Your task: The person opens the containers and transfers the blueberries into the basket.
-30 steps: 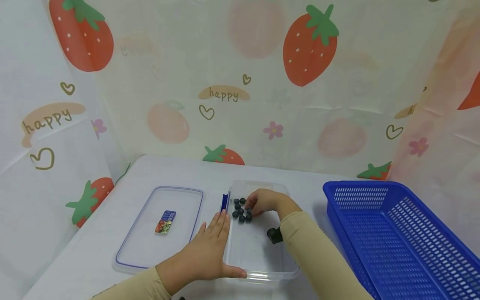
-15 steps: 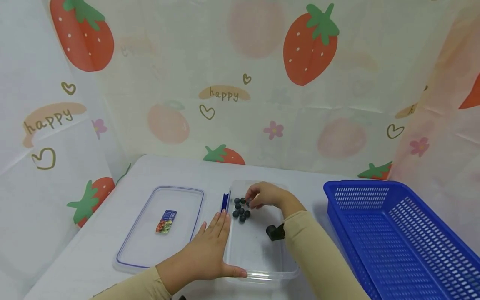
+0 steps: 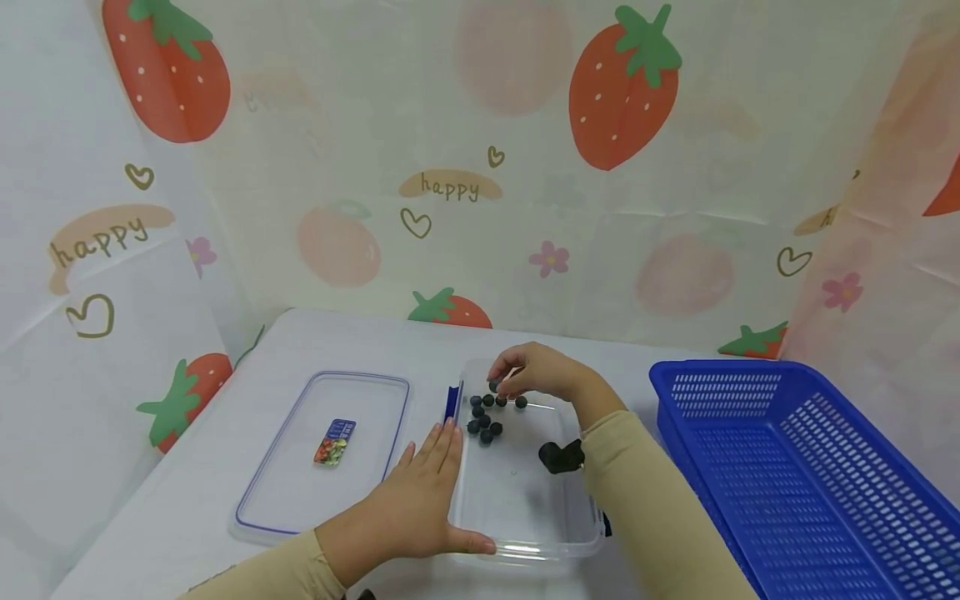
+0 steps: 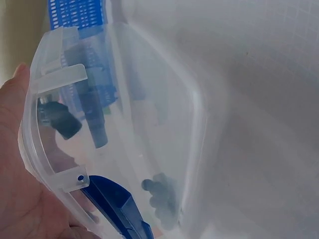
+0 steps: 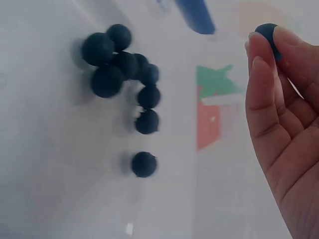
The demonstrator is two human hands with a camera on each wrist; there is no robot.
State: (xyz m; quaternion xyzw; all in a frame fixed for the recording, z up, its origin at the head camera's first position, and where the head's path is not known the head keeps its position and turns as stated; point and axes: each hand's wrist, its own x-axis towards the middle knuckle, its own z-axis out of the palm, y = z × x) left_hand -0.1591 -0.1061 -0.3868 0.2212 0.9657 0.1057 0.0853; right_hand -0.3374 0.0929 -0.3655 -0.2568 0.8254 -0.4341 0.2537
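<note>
A clear plastic box (image 3: 517, 517) with a blue side latch (image 3: 452, 403) stands in the middle of the table. Several blueberries (image 3: 485, 421) lie in it toward the far left, and one blueberry (image 3: 521, 402) sits apart to their right. My right hand (image 3: 547, 371) is over the box's far end, pinching a blueberry (image 5: 268, 32) between thumb and fingertips, as the right wrist view shows. With fingers straight, my left hand (image 3: 420, 504) rests along the box's left rim, its thumb at the near corner. Seen from the left wrist, the box wall (image 4: 164, 109) appears tilted.
A clear lid (image 3: 277, 500) with a blue seal and a printed label (image 3: 334, 442) lies to the left of the box. On the right stands a large blue perforated basket (image 3: 780, 467). A strawberry-print cloth (image 3: 525, 200) hangs behind the table.
My right hand has risen from among the blueberries toward the box's far end, with one blueberry in its fingertips. A separate blueberry now shows at the right. The left hand stays put.
</note>
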